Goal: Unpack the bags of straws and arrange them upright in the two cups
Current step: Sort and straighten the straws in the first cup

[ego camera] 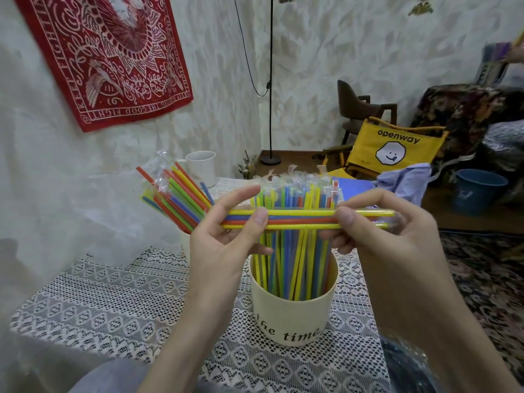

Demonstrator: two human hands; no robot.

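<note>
A small bundle of straws, yellow, blue and orange, lies level between my hands above the near cup. My left hand grips its left end and my right hand pinches its right end, where clear wrap still clings. The cream cup lettered "the time" stands on the lace cloth, packed with upright wrapped straws. Behind my left hand a second cup, mostly hidden, holds coloured straws leaning left.
A white mug stands at the back of the lace-covered table. To the right are a blue folder, a yellow folding chair and a blue bucket. Crumpled clear plastic lies at my lower right.
</note>
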